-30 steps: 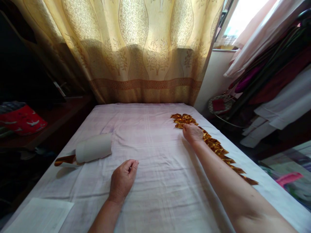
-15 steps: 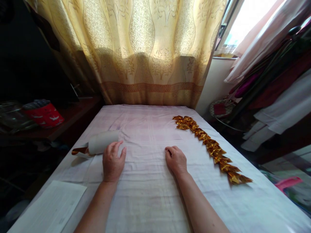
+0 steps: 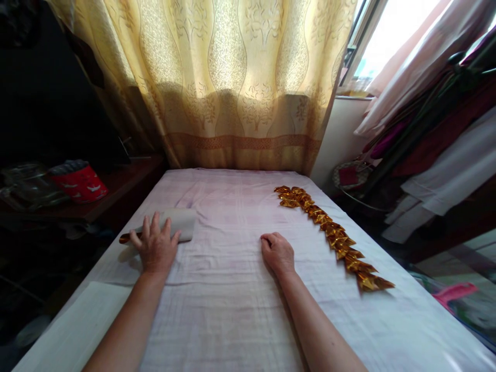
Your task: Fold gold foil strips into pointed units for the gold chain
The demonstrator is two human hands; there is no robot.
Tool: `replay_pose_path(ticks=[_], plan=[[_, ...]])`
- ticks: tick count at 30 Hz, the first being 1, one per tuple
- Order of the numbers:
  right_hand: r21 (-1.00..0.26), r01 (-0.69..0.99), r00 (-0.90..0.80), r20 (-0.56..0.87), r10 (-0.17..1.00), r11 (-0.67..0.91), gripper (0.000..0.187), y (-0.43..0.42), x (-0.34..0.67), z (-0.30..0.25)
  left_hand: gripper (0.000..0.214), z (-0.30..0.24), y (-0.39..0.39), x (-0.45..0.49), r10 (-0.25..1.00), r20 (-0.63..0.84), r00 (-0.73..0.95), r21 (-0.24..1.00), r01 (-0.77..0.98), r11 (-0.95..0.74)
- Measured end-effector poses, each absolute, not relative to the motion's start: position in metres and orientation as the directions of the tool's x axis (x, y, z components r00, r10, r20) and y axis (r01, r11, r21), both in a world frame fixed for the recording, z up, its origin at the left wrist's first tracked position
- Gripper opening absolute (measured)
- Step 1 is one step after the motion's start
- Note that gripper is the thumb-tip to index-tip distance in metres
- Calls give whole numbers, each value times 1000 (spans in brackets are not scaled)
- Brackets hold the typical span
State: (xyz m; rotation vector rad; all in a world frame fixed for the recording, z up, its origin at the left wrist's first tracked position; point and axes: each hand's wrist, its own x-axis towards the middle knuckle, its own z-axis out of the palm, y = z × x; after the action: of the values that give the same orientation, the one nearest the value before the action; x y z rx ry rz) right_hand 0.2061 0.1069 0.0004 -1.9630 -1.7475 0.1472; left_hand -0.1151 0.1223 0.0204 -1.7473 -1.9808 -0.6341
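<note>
My left hand lies with fingers spread over the left part of a pale grey-white roll, partly hiding it. Whether the fingertips press on the roll or hover just above it, I cannot tell. At the roll's left end, a bit of shiny gold foil pokes out past my fingers. My right hand rests on the cloth-covered surface, fingers curled into a loose fist, with nothing visible in it. Right of that hand runs a long row of folded gold foil pieces, overlapping one another.
A white sheet of paper lies at the near left, partly under my left forearm. Beyond the left edge are a red container and a glass jug. A yellow curtain hangs behind; clothes hang on the right.
My left hand has moved left from the roll's right part to its left part, and its fingers have spread. My right hand stays curled in about the same place.
</note>
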Motion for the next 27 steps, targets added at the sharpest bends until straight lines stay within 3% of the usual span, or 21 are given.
replay_pose_path(ticks=[8,19,25,27], plan=[[-451,891,176,250,952,-46,23,107,206,0,41,14,118,-115,854,518,-60,-11,997,76],[-495,868,180,256,950,-31,23,107,207,-1,40,22,114,-111,844,534,60,73,990,-117],[-555,832,169,275,947,12,24,103,209,-2,41,43,101,-80,847,523,91,278,922,-271],[-578,815,152,286,946,43,27,96,209,-3,39,48,91,-58,850,524,56,481,804,-349]])
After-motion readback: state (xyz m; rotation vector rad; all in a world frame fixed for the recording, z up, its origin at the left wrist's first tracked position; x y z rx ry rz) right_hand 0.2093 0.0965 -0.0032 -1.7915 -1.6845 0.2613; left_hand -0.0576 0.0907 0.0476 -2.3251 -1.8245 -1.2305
